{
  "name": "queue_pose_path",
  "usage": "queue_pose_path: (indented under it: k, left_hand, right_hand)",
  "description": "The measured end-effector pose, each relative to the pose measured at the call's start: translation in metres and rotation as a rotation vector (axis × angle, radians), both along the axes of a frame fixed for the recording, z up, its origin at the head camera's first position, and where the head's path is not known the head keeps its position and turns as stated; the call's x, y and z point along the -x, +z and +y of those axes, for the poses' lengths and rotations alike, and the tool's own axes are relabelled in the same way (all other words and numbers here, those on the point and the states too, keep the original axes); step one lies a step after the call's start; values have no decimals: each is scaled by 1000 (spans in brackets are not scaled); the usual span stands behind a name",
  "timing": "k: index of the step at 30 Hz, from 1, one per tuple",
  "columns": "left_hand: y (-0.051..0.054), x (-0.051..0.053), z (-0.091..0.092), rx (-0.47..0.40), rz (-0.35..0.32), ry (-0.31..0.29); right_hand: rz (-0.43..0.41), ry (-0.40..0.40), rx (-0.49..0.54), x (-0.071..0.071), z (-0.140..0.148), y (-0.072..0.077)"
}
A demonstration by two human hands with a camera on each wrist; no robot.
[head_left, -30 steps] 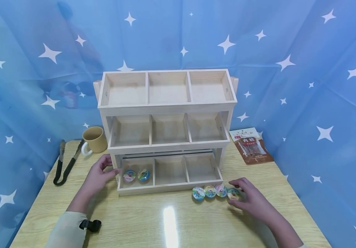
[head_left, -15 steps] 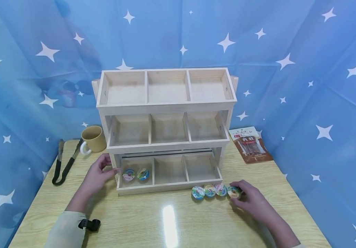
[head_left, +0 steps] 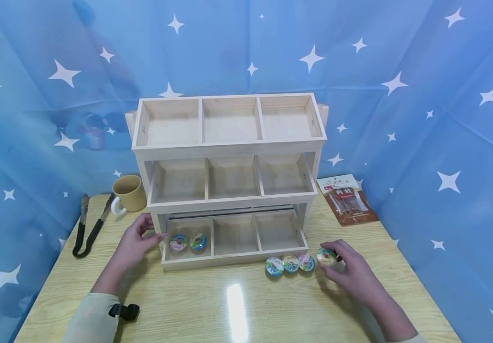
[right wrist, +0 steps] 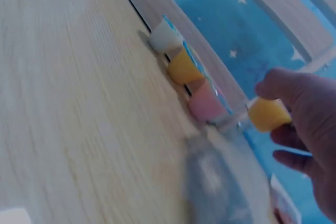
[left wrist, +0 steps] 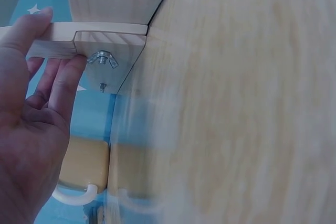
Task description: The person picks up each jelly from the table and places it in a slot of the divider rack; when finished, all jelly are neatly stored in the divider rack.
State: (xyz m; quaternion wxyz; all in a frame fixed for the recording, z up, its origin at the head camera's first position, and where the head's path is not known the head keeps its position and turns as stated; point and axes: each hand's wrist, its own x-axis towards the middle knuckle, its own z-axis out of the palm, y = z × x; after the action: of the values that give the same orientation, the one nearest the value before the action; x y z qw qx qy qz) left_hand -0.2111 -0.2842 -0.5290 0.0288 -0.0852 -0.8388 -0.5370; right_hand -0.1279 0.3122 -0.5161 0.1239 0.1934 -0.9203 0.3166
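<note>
My right hand (head_left: pixel 351 269) pinches a jelly cup (head_left: pixel 326 257) between thumb and fingers. Seen from the right wrist, that jelly cup (right wrist: pixel 268 114) is yellow and held off the table. To its left, a row of three jelly cups stands along the front of the wooden shelf rack (head_left: pixel 235 258): a pink one (right wrist: pixel 205 102), a yellow one (right wrist: pixel 184 68) and a whitish one (right wrist: pixel 165 38). Two more jelly cups, one pink-lidded (head_left: pixel 178 243) and one blue-rimmed (head_left: pixel 198 241), lie in the bottom tier's left compartment. My left hand (head_left: pixel 135 243) grips the rack's lower left side, thumb and fingers around its wooden edge (left wrist: pixel 58 40).
Left of the rack are a tan mug (head_left: pixel 129 193) with a white handle and black-handled tongs (head_left: pixel 87 233). A brown-and-white snack packet (head_left: pixel 347 200) lies to the right. Behind everything hangs a blue star-patterned cloth (head_left: pixel 212 47).
My right hand has closed on the rightmost jelly cup and lifted it away from the row, slightly up and to the right. My left hand stays on the rack.
</note>
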Motion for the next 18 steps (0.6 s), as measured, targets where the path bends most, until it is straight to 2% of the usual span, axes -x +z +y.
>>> queue_pose_path:
  k: [2, 6, 10, 18]
  left_hand:
    - [-1, 0, 0, 3, -3, 5]
    - [-2, 0, 0, -4, -4, 6]
    - [-3, 1, -1, -13, 0, -2]
    - [-7, 3, -2, -11, 19, -7]
  right_hand:
    - [66, 24, 30, 2, -5, 3]
    - [108, 64, 101, 7, -20, 9]
    - [95, 92, 141, 14, -38, 14]
    - [1, 193, 207, 33, -71, 17]
